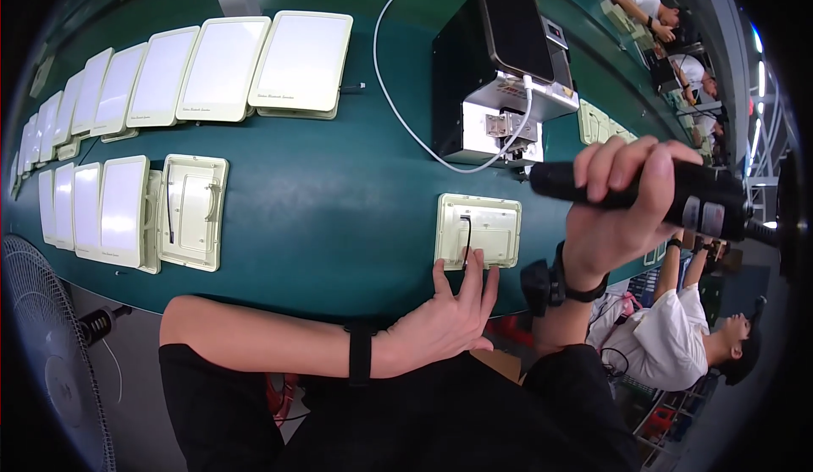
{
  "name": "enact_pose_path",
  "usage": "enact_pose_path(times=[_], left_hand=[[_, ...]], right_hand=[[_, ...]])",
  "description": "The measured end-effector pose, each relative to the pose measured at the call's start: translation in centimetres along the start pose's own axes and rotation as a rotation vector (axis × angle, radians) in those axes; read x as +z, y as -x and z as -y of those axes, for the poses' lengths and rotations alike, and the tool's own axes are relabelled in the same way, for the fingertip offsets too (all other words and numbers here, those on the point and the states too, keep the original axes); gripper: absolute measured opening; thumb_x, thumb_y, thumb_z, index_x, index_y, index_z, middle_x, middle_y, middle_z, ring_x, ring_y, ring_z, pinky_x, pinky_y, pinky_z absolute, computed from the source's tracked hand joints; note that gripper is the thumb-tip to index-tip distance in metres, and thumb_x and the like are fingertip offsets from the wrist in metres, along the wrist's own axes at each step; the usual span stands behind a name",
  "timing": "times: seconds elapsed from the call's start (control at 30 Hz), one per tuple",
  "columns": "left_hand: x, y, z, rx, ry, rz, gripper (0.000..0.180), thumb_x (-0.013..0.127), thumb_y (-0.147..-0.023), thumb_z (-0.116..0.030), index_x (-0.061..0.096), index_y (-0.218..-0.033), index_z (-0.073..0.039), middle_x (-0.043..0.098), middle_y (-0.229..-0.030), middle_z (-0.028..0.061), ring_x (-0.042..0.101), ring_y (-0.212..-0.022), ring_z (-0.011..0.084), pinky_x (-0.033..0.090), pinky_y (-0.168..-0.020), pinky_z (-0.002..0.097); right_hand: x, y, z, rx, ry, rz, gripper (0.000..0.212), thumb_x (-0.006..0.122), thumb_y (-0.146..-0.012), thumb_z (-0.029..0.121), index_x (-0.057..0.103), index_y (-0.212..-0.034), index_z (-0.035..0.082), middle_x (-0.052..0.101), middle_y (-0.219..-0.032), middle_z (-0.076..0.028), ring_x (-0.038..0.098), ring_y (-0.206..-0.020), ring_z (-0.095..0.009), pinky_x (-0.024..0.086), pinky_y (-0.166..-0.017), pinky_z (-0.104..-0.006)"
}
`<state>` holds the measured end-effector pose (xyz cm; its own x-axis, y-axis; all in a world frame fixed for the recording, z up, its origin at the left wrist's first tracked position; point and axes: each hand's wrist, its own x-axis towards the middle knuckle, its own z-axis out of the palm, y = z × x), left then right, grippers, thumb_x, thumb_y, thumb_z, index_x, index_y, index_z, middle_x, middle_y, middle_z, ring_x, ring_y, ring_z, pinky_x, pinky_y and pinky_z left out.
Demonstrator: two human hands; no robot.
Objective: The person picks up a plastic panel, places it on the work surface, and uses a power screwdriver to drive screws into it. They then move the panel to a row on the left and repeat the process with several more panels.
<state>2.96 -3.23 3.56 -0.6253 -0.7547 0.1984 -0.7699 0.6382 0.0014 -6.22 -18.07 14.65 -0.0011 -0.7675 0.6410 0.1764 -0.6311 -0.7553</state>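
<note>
A cream plastic casing lies flat near the table's front edge, with a short black cable coming out of a slot in it. My left hand reaches it from below; its outstretched fingertips rest on the casing's near edge and by the cable's end. My right hand is raised to the right, fingers wrapped round a black electric screwdriver. The tool is held nearly level, its tip pointing left, above and to the right of the casing and apart from it.
A screw-feeding machine carries a phone with a white cable. White-faced panels lean in overlapping rows at left, near another cream casing. A fan stands lower left; a co-worker sits at right.
</note>
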Motion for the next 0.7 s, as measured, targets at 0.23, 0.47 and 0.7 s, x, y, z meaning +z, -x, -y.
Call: enact_pose_path(times=[0.23, 0.47, 0.7], left_hand=[[0.6, 0.1, -0.1, 0.042, -0.005, -0.013, 0.097, 0.034, -0.101, -0.074, 0.061, -0.136, 0.012, 0.067, -0.123, 0.0337, 0.057, -0.131, 0.0435, 0.063, -0.086, 0.0522], [1.2, 0.3, -0.3, 0.076, 0.042, -0.038, 0.097, 0.031, -0.103, -0.072, 0.058, -0.137, 0.015, 0.068, -0.124, 0.0281, 0.057, -0.129, 0.0435, 0.062, -0.087, 0.0565], [1.4, 0.6, -0.5, 0.107, 0.054, -0.018, 0.095, 0.029, -0.104, -0.071, 0.057, -0.139, 0.013, 0.065, -0.129, 0.0279, 0.056, -0.130, 0.0437, 0.060, -0.091, 0.0589]], right_hand=[[0.4, 5.6, 1.0, 0.235, -0.090, 0.265, 0.033, 0.069, -0.101, 0.028, 0.043, -0.113, 0.012, 0.049, -0.068, -0.003, 0.046, -0.048, -0.015, 0.041, -0.048, -0.0328], [0.6, 6.4, 0.6, 0.290, -0.053, 0.259, 0.035, 0.071, -0.101, 0.030, 0.041, -0.109, 0.013, 0.049, -0.067, -0.003, 0.045, -0.048, -0.014, 0.041, -0.047, -0.0328], [0.5, 6.6, -0.1, 0.303, -0.082, 0.300, 0.034, 0.071, -0.101, 0.026, 0.041, -0.107, 0.013, 0.049, -0.067, -0.003, 0.046, -0.048, -0.014, 0.041, -0.047, -0.0321]])
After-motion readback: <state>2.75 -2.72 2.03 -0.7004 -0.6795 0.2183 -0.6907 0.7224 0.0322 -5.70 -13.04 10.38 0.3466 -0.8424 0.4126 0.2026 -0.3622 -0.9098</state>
